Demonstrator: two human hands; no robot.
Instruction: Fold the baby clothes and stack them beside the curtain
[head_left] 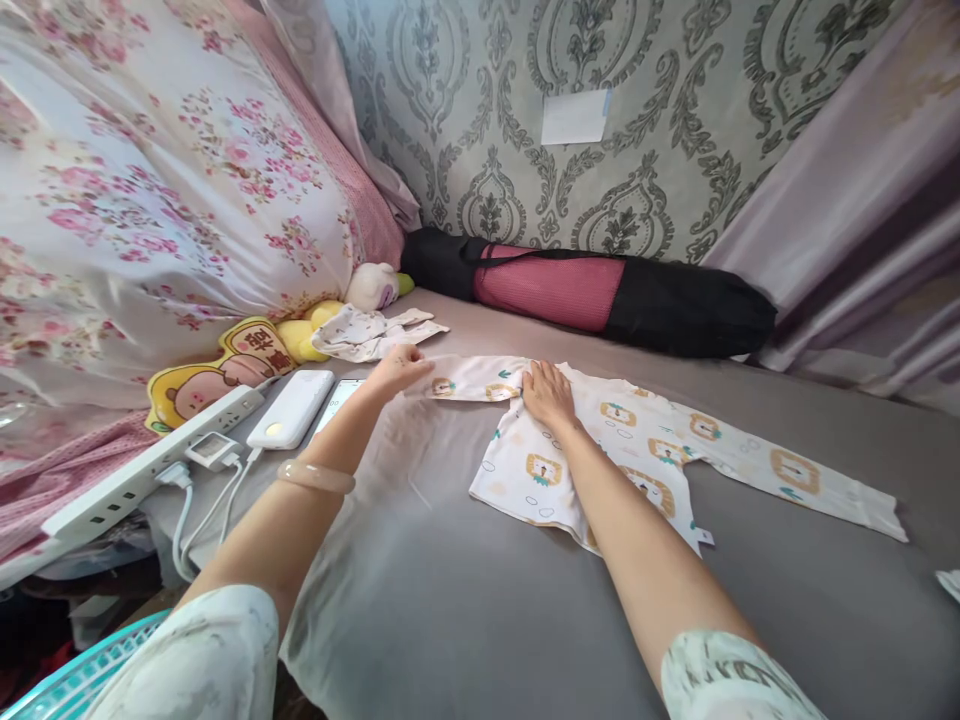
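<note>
A small white long-sleeved shirt [622,415] printed with lions lies spread on the grey bed sheet [465,610], its hem toward me. At the left, my left hand [403,371] pinches the cuff of one sleeve, which is stretched out straight. My right hand [550,396] rests flat on the shirt near that sleeve's shoulder, its fingers extended. The other sleeve reaches out to the right, untouched. My right forearm covers part of the shirt's front. Beyond my left hand lies another small white printed garment [367,332].
A black and pink long bag [555,290] lies along the wall. On the left are plush toys [373,287], a pig-shaped cushion [217,375], a white power bank [291,410], a phone [340,402] and a power strip [157,465] with cables. A turquoise basket [97,660] stands below the bed edge.
</note>
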